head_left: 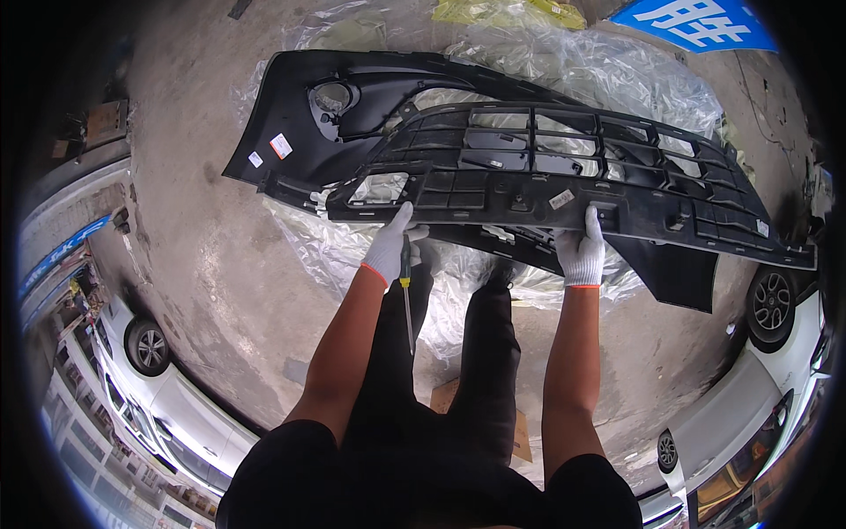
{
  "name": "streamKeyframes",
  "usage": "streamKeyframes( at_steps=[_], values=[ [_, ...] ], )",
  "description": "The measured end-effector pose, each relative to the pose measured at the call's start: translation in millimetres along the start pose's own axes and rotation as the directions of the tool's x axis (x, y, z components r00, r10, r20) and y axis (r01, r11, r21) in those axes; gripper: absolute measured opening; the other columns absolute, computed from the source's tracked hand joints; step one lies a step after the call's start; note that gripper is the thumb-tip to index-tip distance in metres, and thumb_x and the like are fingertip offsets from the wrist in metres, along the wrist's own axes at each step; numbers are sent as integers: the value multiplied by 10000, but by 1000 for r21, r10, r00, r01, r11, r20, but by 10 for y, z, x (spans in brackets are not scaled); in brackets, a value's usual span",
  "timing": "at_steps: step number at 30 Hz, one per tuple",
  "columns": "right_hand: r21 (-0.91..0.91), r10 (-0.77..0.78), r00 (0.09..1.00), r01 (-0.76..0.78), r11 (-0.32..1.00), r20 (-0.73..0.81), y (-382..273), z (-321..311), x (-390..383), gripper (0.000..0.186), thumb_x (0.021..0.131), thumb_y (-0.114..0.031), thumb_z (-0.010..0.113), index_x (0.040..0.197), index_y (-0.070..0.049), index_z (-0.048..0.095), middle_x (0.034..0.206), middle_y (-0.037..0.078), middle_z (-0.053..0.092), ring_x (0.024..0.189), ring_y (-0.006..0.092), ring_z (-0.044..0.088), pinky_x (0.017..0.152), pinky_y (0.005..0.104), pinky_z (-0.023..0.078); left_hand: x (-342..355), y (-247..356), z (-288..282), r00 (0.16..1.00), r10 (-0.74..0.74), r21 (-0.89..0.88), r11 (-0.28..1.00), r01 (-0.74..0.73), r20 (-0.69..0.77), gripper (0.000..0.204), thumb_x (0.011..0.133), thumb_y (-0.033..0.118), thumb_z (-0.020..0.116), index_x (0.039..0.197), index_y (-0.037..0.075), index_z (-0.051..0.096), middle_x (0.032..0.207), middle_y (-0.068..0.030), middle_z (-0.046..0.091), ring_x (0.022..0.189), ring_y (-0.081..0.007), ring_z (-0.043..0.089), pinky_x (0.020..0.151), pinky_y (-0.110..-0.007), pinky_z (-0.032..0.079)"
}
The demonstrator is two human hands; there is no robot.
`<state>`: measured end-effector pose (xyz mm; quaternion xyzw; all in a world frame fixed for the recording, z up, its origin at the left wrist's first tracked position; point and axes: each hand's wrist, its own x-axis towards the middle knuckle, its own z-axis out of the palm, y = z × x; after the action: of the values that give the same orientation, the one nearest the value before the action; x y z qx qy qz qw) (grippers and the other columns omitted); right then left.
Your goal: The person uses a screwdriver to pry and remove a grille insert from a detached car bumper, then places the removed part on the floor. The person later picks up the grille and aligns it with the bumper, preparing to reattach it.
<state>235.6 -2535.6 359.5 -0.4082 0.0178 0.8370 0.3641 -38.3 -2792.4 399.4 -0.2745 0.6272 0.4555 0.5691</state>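
Both my hands wear white knit gloves with orange cuffs. Between them I hold a long black plastic car grille (pixel 454 201) by its near edge. My left hand (pixel 386 247) grips that edge toward the left, thumb on top. A screwdriver (pixel 405 282) with a dark and yellow handle is also in this hand, its shaft pointing down toward me. My right hand (pixel 580 254) clasps the same edge right of the middle, thumb up and fingers hidden beneath. Behind and partly under the grille lies a black bumper cover (pixel 264 119) with a round opening and small labels.
Crumpled clear plastic sheeting (pixel 608 75) spreads over the concrete floor (pixel 211 238) under the parts. White cars stand at the lower left (pixel 189 406) and lower right (pixel 731 414). A blue sign (pixel 696 22) is at the top right. Cardboard (pixel 522 432) shows by my legs.
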Motion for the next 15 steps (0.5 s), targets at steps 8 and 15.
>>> streamKeyframes(
  at_steps=[8,15],
  values=[
    [12,250,949,-252,968,-190,1340,-1637,1168,236,1033,-311,715,1174,-122,711,1079,46,769,917,194,722,703,354,581,2305,-82,-617,983,183,-340,926,-165,21,201,981,260,768,1150,164,715,948,23,717,677,-83,506,586,-251,378],
    [-188,339,939,-344,920,-57,1540,-1932,1332,376,1052,-378,673,1321,-118,634,1250,51,717,1090,192,674,802,342,544,2984,-59,-936,776,422,-298,902,-311,469,279,1048,314,647,1240,111,654,769,69,505,651,-55,400,593,-250,296]
  ],
)
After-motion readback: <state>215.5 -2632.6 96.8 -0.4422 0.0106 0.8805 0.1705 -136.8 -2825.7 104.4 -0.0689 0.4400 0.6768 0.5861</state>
